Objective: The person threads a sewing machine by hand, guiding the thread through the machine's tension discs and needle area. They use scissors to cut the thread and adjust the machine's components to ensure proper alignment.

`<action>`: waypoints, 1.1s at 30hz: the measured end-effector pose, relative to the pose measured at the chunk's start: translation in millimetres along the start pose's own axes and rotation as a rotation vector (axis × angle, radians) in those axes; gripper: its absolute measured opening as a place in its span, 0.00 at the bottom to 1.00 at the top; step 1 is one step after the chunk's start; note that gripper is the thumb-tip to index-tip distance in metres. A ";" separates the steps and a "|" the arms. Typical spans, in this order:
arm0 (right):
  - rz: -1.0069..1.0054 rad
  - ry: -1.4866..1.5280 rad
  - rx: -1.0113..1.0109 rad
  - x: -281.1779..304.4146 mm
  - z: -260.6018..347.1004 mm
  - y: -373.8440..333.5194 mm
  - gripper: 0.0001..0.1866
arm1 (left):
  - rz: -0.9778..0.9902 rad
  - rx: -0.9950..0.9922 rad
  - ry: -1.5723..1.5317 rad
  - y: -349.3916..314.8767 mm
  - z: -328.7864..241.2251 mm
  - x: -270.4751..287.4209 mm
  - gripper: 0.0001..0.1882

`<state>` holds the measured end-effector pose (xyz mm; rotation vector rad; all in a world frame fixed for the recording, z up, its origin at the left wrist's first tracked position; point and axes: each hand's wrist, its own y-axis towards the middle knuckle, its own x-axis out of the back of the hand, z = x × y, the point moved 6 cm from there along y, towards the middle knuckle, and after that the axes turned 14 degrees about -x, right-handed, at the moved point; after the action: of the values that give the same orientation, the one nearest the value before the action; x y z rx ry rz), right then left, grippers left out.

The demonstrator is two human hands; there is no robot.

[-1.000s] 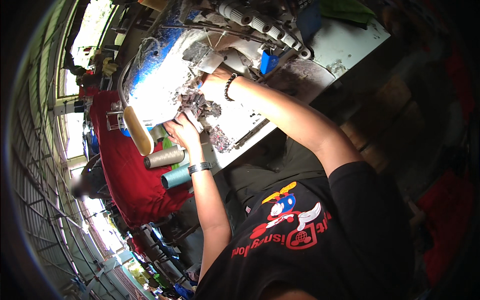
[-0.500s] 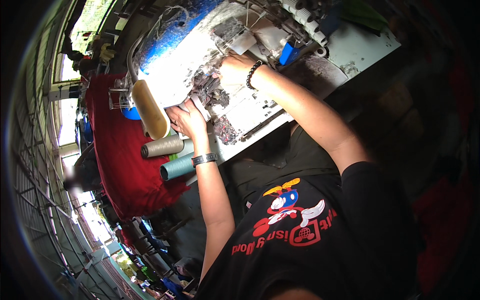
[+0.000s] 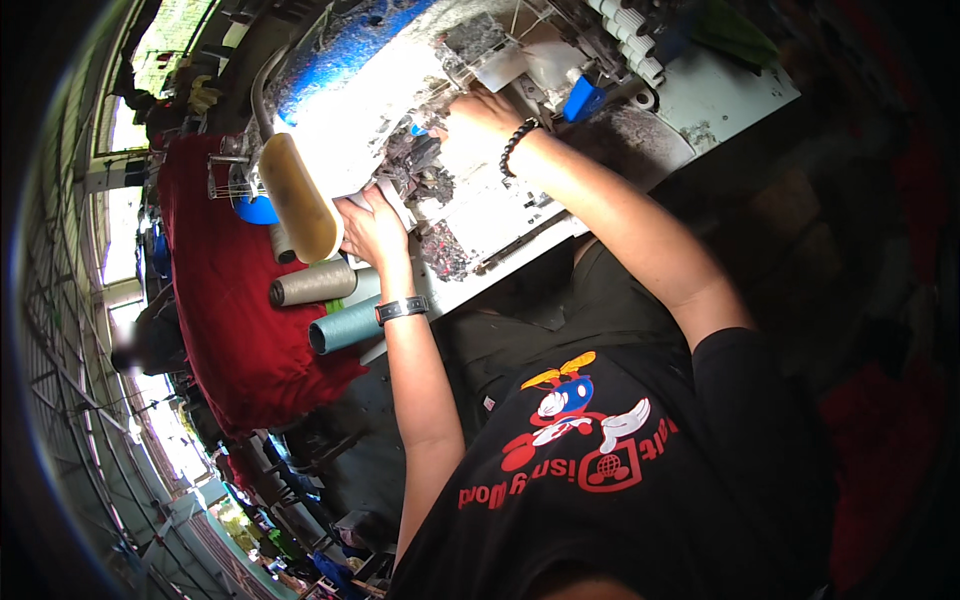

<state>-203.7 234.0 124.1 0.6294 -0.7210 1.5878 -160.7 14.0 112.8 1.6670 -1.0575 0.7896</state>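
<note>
A white industrial sewing machine (image 3: 345, 130), thick with lint and glaringly lit, stands at the top of the view. Its dark inner mechanism (image 3: 415, 168) is exposed and dusty. My left hand (image 3: 375, 237), a watch on its wrist, is closed at the edge of a white cover plate (image 3: 396, 204), thumb on top and fingers mostly hidden. At the far side of the mechanism is my right hand (image 3: 483, 122), wearing a beaded bracelet. Its fingers are bent and pressed together. A small blue piece (image 3: 419, 130) shows by its fingertips; whether it is held I cannot tell.
A tan lamp head (image 3: 300, 200) hangs close beside my left hand. Beige (image 3: 315, 283) and teal (image 3: 345, 325) thread cones lie by my left wrist. Red fabric (image 3: 235, 320) spreads at left. A blue machine part (image 3: 583, 98) sticks up right of my right hand.
A small blue piece now shows at my right fingertips. The right hand has shifted slightly; the left stays at the cover plate. The whole view has moved a little.
</note>
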 end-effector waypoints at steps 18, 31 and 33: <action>-0.250 -0.152 0.492 -21.4 19.9 0.5 0.13 | -0.086 -0.070 0.066 2.4 7.1 -7.2 0.40; -0.240 -0.059 0.406 -9.3 15.9 11.3 0.11 | -0.081 -0.073 0.036 1.7 10.0 -6.6 0.43; -0.211 -0.065 0.386 -5.3 10.0 9.5 0.08 | -0.089 -0.096 0.053 2.6 13.0 -10.0 0.43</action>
<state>-212.4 222.2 125.8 1.0084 -0.3789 1.5241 -166.9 4.1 101.0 1.5924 -0.9632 0.7102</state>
